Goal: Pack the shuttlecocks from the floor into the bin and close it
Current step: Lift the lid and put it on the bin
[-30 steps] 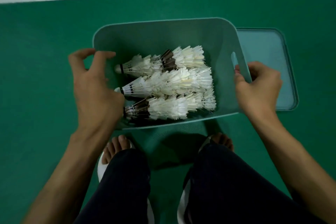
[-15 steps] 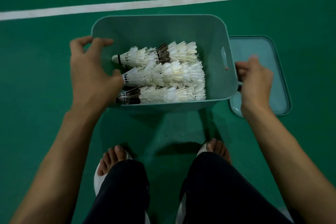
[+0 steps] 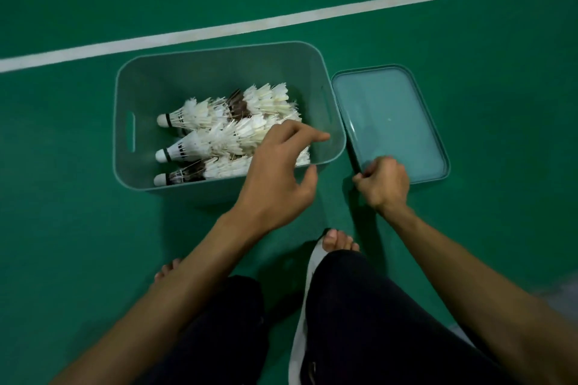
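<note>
The green floor (image 3: 62, 228) fills the view, crossed by a white line (image 3: 219, 30) running behind the bin. The person's legs in dark trousers (image 3: 359, 322) fill the bottom, with bare toes showing at the trouser ends.

The bin (image 3: 123, 147), teal with a slot handle in each short wall, stands open on the floor in the middle. Its lid (image 3: 387, 122) lies flat on the floor just beside the bin's right wall.

The left hand (image 3: 278, 178) reaches over the bin's near right corner, fingers loosely spread and grasping nothing, the forefinger pointing toward the right wall. Whether it touches the rim or the feathers below cannot be told. The right hand (image 3: 386, 183) is clenched on the lid's near left corner, fingers curled round its edge.

The shuttlecocks (image 3: 215, 137) lie inside the bin in three nested rows, cork ends toward the left wall, white feathers toward the right.
</note>
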